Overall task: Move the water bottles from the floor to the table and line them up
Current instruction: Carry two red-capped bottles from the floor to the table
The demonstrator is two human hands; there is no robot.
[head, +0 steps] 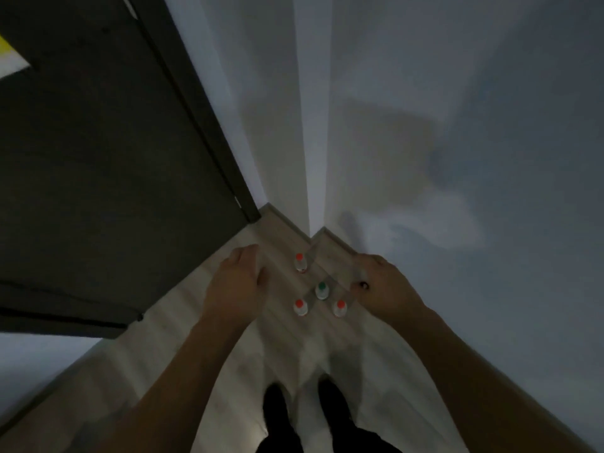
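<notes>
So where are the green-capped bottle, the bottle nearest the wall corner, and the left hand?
Green-capped bottle (322,287): head view, on its green cap.
Bottle nearest the wall corner (299,257): head view, on its orange cap.
Left hand (235,286): head view, on its back.

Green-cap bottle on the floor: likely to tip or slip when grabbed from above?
The green-cap bottle stands upright and looks tall for its footprint, so a sideways nudge could probably tip it. Three orange-capped bottles stand close around it, so a tip may knock one over. It looks like clear smooth plastic, possibly slippery; the fill level, and so the weight, is not visible.
</notes>
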